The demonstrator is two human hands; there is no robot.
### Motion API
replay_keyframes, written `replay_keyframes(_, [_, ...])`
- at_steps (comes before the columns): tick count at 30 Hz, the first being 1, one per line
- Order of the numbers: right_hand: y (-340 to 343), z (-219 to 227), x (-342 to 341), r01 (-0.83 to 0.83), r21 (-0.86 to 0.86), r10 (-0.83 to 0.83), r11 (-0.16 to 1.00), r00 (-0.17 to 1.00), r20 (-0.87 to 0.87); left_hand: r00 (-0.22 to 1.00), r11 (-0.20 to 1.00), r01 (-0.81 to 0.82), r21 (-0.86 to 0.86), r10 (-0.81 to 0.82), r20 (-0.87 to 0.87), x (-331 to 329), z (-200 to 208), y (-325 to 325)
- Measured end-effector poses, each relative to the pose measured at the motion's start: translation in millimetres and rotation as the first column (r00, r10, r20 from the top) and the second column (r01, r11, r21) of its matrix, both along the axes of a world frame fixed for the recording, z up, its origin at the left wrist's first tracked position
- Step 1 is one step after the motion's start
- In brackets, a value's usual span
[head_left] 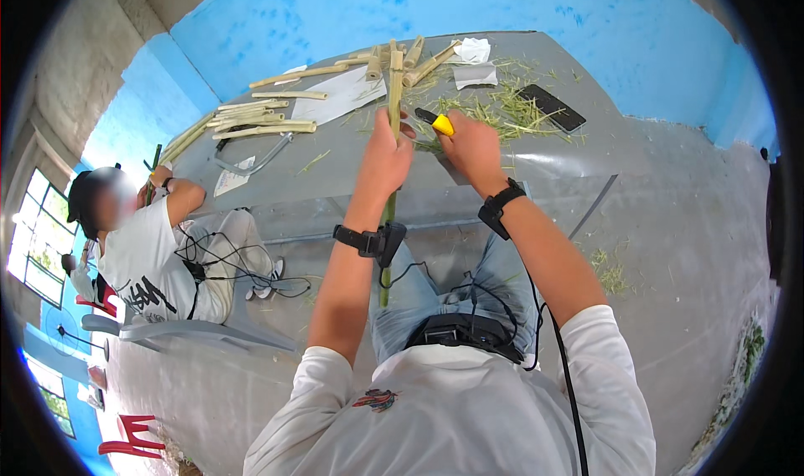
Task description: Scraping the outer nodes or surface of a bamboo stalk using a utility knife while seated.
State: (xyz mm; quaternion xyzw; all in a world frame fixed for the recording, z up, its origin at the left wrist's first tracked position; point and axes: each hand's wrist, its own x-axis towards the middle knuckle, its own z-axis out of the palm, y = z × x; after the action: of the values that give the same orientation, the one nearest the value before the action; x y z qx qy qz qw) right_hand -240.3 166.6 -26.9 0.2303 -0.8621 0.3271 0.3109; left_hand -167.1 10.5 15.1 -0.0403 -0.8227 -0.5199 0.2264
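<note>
My left hand is closed round a long bamboo stick, held upright over the near edge of the table. The stick's upper part is pale and scraped; its lower end is green and hangs down past my left wrist. My right hand, just right of the stick, grips a yellow-and-black knife. The knife's dark end points toward the stick, with a small gap between them. Thin green bamboo shavings lie heaped behind and right of my right hand.
Several pale bamboo pieces lie at the table's left and back. A hacksaw frame, white paper and a black phone rest on the grey table. A co-worker sits at left in a grey chair. Cables hang at my waist.
</note>
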Motion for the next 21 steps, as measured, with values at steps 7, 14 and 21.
replay_keyframes(7, [1.9,-0.7,1.5,-0.014,-0.02,0.013,1.0,0.999,-0.043,0.996,0.982,-0.009,-0.188,0.027,0.09,-5.7,-8.0,2.4])
replay_keyframes(14, [0.2,4.2,6.5,-0.052,0.059,0.056,0.997,0.996,-0.063,0.978,0.998,-0.012,-0.069,0.026,0.209,-14.3,-11.0,-8.0])
replay_keyframes(21, [-1.9,-6.1,0.3,-0.002,0.114,0.015,0.994,0.993,-0.113,0.977,0.937,-0.193,-0.291,0.21,0.029,-0.9,-8.7,3.2])
